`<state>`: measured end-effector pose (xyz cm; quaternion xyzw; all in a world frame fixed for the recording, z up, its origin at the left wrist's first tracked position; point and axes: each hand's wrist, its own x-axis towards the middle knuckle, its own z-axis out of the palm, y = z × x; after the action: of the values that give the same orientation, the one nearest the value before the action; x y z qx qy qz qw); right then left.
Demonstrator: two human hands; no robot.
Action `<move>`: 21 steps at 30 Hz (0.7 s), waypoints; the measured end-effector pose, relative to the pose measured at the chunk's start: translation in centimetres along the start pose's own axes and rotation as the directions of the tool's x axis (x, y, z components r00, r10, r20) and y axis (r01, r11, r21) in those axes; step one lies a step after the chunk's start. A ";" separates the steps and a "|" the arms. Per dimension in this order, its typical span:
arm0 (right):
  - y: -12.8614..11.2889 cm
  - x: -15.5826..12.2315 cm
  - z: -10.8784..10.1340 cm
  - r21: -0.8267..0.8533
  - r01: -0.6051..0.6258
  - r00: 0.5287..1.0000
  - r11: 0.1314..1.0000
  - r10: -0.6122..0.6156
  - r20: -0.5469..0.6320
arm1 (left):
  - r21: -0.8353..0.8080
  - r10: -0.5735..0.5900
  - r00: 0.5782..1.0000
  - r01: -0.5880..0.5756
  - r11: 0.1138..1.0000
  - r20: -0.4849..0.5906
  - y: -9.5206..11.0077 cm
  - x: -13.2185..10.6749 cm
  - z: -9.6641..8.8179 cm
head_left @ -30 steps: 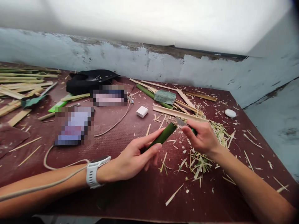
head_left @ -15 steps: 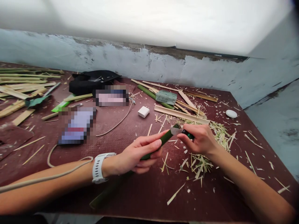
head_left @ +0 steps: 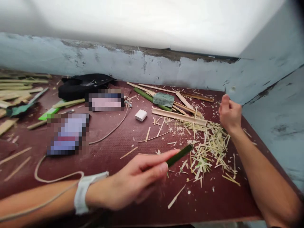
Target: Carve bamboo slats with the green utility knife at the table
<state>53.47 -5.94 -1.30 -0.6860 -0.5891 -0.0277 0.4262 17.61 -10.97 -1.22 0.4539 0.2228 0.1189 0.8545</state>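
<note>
Pinching the bamboo (head_left: 179, 155) in our left hand (head_left: 135, 180), we close our right hand (head_left: 229, 114) at the desk (head_left: 147, 196) edge, contents hidden.

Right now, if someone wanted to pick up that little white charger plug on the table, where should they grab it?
Grip the white charger plug by its two flat side faces, coming straight down from above. It is a small block lying flat on the table, its top is clear, and the cable and bamboo shavings lie apart from it.

Peeling blue wall (head_left: 166, 68), brown table (head_left: 147, 193)
</note>
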 end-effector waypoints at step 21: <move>-7.7 -6.3 2.1 0.531 -0.317 0.766 0.786 -0.118 0.632 | -0.050 0.109 0.994 -0.110 0.993 -0.020 -1.9 2.9 -2.6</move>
<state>44.14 -10.06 -1.80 -0.5108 -0.6339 0.4210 0.4001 18.87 -8.95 -4.85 0.4425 0.2018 0.1750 0.8560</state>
